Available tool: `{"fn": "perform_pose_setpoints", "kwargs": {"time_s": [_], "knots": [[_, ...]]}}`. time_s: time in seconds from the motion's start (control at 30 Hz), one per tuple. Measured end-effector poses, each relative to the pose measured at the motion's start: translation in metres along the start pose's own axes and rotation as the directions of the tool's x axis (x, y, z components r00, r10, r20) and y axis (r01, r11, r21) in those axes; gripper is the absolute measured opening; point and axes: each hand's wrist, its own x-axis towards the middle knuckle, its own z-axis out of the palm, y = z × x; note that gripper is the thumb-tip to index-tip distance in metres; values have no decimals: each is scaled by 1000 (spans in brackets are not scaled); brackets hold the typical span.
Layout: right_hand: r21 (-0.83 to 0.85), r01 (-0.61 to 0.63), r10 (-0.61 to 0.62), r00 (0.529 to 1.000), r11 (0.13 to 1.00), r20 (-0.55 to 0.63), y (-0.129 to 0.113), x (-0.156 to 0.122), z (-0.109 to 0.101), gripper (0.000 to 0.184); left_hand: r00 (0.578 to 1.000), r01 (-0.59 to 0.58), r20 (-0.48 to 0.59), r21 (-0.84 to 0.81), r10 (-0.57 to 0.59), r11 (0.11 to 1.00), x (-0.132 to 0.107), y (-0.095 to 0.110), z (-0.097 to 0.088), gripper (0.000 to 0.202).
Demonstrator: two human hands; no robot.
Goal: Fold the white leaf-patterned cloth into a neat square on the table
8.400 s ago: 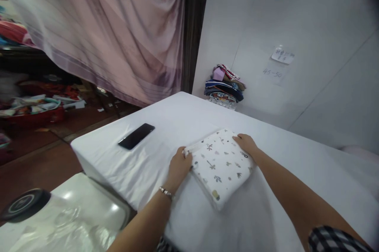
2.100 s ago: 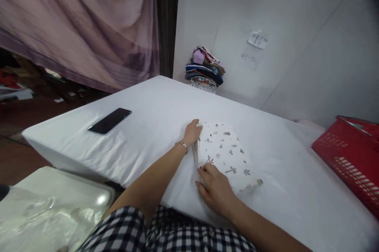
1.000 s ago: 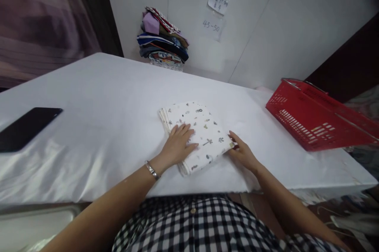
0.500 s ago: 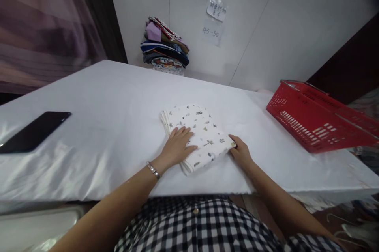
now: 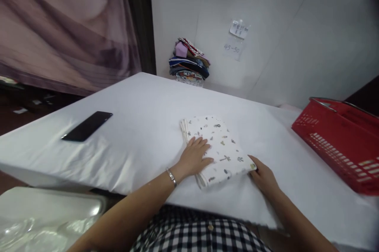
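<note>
Note white-covered desk (image 5: 142, 110) bearing phone (image 5: 88, 126) and red basket (image 5: 331, 137), clothes (image 5: 189, 63) piled near wall (image 5: 266, 27), left hand (image 5: 192, 158) spread flat on folded cloth (image 5: 219, 147), right hand (image 5: 264, 176) gripping its corner.

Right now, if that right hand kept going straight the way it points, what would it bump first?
The folded cloth: the right hand touches its corner. Whether the fingers would slide over or under is hard to tell.
</note>
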Motion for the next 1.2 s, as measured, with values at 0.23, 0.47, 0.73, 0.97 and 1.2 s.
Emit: {"fn": "perform_pose_setpoints", "kwargs": {"time_s": [0.23, 0.47, 0.73, 0.97, 1.2], "knots": [[23, 103, -105, 987, 994, 118, -5, 3, -24, 53, 1000, -4, -16, -1, 4, 1000, -1, 1, 2, 48], [29, 347, -346, 938, 937, -29, -72, 19, -27, 55, 999, 4, -39, 10, -4, 1000, -3, 7, -2, 43], [-275, 391, -345, 917, 878, 199, -70, 34, 33, 57, 987, 30, -157, -35, -35, 999, 2, -3, -10, 27], [-301, 384, -343, 922, 873, 181, -69, 32, 30, 58, 760, 518, -307, -246, -572, 820, 38, -66, -41, 20], [-322, 378, -326, 923, 868, 204, -70, 32, 32, 58, 678, 671, -92, -328, -730, 665, 63, -82, -48, 38]]}}
